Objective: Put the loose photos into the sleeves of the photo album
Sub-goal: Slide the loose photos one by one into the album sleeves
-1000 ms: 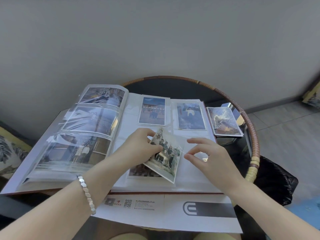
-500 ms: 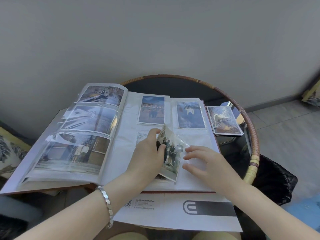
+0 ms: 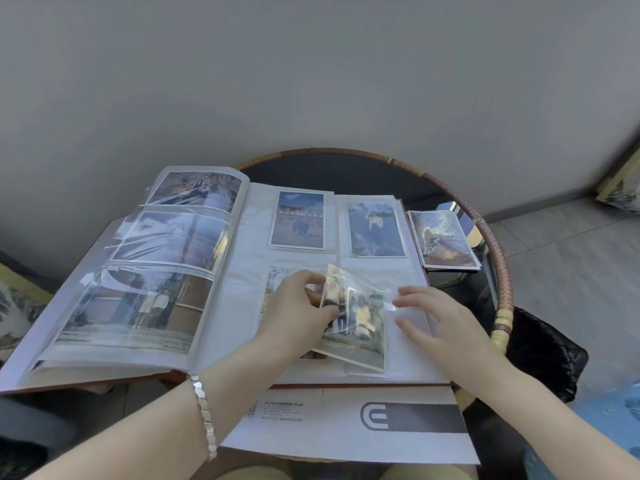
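Hold this light, bendy, probably slippery photo (image 3: pixel 362 323) by 1 edge, pinched in left fingers (image 3: pixel 308 278), right fingers (image 3: pixel 412 291) splayed flat on sleeve (image 3: pixel 410 355).

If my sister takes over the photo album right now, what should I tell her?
Left hand: pinches the group photo by its top edge, tilted over the lower right sleeve of the album.
Right hand: straight fingers rest on that sleeve's clear film.
Done: three left-page photos, two top photos on the right page and a lower left photo are sleeved.
Left: slide the group photo fully in, then sleeve the loose stack on the table beside the album.
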A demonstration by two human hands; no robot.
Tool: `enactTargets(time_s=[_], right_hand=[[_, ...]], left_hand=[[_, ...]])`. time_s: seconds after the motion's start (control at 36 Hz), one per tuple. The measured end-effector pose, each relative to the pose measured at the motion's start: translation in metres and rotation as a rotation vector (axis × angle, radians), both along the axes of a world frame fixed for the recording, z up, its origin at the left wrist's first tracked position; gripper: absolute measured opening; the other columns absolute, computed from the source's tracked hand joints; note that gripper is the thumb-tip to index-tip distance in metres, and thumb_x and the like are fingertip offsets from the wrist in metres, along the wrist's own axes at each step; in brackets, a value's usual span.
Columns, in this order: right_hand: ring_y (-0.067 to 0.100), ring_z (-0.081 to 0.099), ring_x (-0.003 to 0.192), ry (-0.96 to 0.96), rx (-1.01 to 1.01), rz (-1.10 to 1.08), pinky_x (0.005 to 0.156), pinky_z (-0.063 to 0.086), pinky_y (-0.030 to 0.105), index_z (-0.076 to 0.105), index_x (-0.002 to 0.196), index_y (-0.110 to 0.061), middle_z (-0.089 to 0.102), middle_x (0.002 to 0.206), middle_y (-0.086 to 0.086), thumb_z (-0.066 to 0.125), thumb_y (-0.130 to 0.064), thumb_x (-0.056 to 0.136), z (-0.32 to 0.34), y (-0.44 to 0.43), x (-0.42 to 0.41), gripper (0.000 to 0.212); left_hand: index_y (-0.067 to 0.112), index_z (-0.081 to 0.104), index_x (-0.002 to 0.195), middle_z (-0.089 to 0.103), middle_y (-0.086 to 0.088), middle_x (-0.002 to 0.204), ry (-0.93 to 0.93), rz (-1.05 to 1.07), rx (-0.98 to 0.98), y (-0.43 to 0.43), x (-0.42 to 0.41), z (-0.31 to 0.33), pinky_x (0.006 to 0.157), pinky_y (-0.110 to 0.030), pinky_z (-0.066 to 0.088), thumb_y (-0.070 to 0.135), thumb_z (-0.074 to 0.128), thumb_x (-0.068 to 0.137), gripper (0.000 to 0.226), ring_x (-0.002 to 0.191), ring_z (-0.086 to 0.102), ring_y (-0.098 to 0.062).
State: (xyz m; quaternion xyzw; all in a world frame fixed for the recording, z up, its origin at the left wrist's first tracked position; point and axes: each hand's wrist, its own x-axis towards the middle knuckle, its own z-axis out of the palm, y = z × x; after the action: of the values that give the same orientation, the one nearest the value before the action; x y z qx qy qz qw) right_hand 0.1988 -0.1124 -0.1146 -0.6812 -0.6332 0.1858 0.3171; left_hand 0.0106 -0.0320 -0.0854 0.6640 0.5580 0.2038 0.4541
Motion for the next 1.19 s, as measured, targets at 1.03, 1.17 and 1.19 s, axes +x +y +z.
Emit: enactTargets(time_s=[1.03,1.17,1.19], right_hand=[[0.001,0.05,0.103,0.004,0.018,-0.034,0.087,0.026,-0.006,0.067,0.105,-0.016,0.058,0.104,-0.014,0.063,-0.009,0.085,0.001,0.002,0.0,0.022],[0.001,0.051,0.103,0.009,0.017,-0.037,0.087,0.027,-0.006,0.067,0.105,-0.017,0.058,0.103,-0.015,0.062,-0.009,0.085,0.002,0.002,0.001,0.022],[0.001,0.051,0.103,0.01,0.016,-0.036,0.087,0.027,-0.005,0.066,0.105,-0.017,0.057,0.103,-0.016,0.062,-0.01,0.085,0.002,0.002,0.001,0.022]], left_hand=[[0.021,0.047,0.126,0.058,0.007,0.088,0.058,-0.068,0.017,-0.014,0.024,0.008,0.075,-0.033,0.055,0.029,0.07,0.081,0.051,0.078,0.065,-0.015],[0.028,0.042,0.129,0.055,0.008,0.101,-0.015,-0.028,0.076,-0.013,0.027,0.005,0.071,-0.025,0.05,0.015,0.066,0.083,0.054,0.086,0.059,-0.007],[0.029,0.042,0.129,0.055,0.008,0.103,-0.034,-0.018,0.078,-0.012,0.028,0.005,0.071,-0.024,0.051,0.013,0.065,0.083,0.054,0.086,0.059,-0.006]])
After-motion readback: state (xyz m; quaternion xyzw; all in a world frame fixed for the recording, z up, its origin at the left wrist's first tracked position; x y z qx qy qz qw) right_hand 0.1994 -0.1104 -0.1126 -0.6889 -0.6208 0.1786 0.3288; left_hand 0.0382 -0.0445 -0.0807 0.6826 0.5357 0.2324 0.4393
